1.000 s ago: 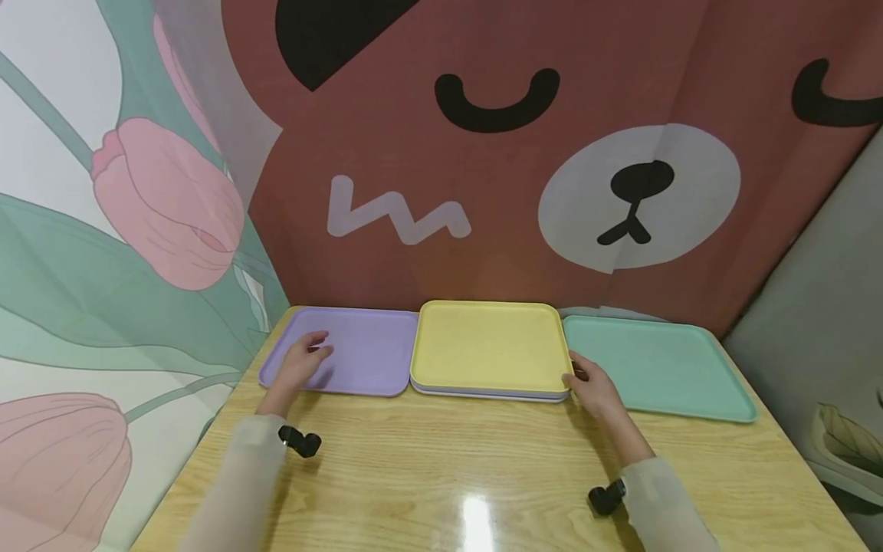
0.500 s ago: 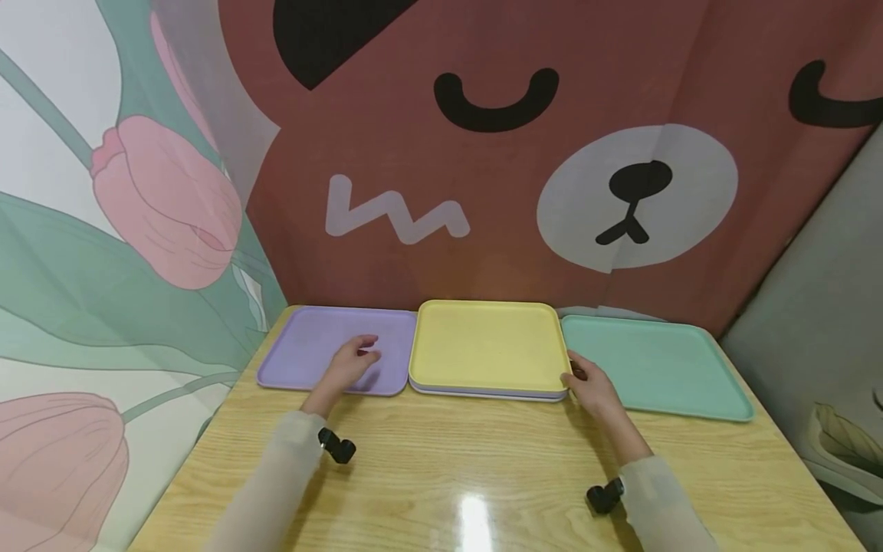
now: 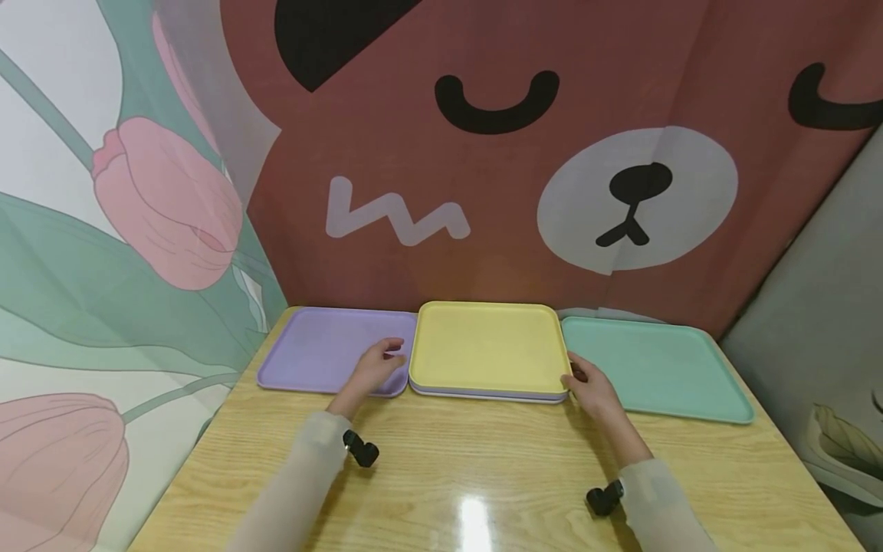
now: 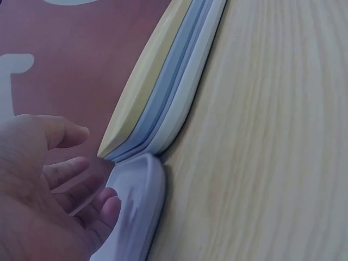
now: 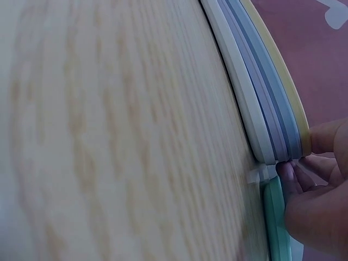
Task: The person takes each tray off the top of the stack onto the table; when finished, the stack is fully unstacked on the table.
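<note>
The brown backdrop (image 3: 503, 176) behind your table (image 3: 421, 468) carries a printed bear's face, with a pale zigzag (image 3: 396, 218) on its cheek; large pink tulips are printed on the wall covering (image 3: 48, 230) to the left. Any markings on the black devices at your two wrists are too small to tell.

Three groups of trays line the far side of the table. In the middle lies a stack of trays, the yellow tray (image 3: 490, 345) on top, with blue (image 5: 281, 109), lilac (image 5: 266, 109) and white (image 5: 251, 109) rims showing below it. The purple tray (image 3: 313, 345) lies just left of the stack, the green tray (image 3: 662, 364) just right.

Your right hand (image 3: 596, 391) grips the stack's right edge near the front corner, thumb at the yellow rim and fingertips curled against the lower rims, beside the green tray. Your left hand (image 3: 372, 372) hangs over the right end of the purple tray, thumb and loosely bent fingers apart and holding nothing; the stack's left edge is near those fingertips, with a gap between.
</note>
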### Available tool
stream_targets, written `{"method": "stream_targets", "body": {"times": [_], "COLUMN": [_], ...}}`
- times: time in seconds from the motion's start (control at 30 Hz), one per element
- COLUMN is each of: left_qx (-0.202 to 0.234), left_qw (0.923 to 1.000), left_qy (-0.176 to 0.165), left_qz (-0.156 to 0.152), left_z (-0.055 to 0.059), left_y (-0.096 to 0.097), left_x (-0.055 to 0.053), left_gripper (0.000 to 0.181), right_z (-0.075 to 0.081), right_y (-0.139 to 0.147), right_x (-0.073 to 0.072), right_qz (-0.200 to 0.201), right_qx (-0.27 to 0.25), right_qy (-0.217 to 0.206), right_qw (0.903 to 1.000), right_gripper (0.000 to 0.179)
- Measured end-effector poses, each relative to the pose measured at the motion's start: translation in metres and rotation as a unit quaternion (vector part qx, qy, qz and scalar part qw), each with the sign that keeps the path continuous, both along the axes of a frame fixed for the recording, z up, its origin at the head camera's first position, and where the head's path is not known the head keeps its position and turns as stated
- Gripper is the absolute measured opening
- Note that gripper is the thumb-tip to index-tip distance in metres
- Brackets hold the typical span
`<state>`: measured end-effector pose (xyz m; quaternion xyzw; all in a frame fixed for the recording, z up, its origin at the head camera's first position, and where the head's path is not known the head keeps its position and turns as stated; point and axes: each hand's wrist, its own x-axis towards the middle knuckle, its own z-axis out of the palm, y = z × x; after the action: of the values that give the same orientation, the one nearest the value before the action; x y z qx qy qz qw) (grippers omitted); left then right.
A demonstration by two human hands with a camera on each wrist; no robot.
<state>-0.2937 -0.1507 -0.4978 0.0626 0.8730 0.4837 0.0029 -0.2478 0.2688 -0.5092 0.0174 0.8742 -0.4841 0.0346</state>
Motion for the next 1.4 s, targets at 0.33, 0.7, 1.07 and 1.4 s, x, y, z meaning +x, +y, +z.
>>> {"method": "stream_targets", "body": {"times": [0.33, 0.7, 1.07, 1.4], "left_qx": [0.031, 0.013, 0.020, 0.036], "left_qw": [0.9993, 0.9995, 0.9986, 0.9976], "left_qy": [-0.020, -0.030, -0.043, -0.053], "left_qz": [0.001, 0.003, -0.025, -0.026], "left_z": [-0.010, -0.019, -0.024, -0.023], "left_y": [0.019, 0.023, 0.017, 0.017], "left_x": [-0.003, -0.009, -0.013, -0.012], "left_gripper": [0.049, 0.052, 0.056, 0.060], "right_z": [-0.001, -0.001, 0.000, 0.009], "right_y": [0.000, -0.002, 0.000, 0.001], "right_x": [0.000, 0.000, 0.000, -0.003], "right_qz": [-0.002, 0.000, 0.001, -0.004], "right_qx": [-0.002, -0.005, 0.005, 0.024], "right_qy": [0.003, 0.001, -0.003, -0.019], "right_qw": [1.0000, 1.0000, 1.0000, 0.9995], "right_gripper": [0.060, 0.060, 0.060, 0.062]}}
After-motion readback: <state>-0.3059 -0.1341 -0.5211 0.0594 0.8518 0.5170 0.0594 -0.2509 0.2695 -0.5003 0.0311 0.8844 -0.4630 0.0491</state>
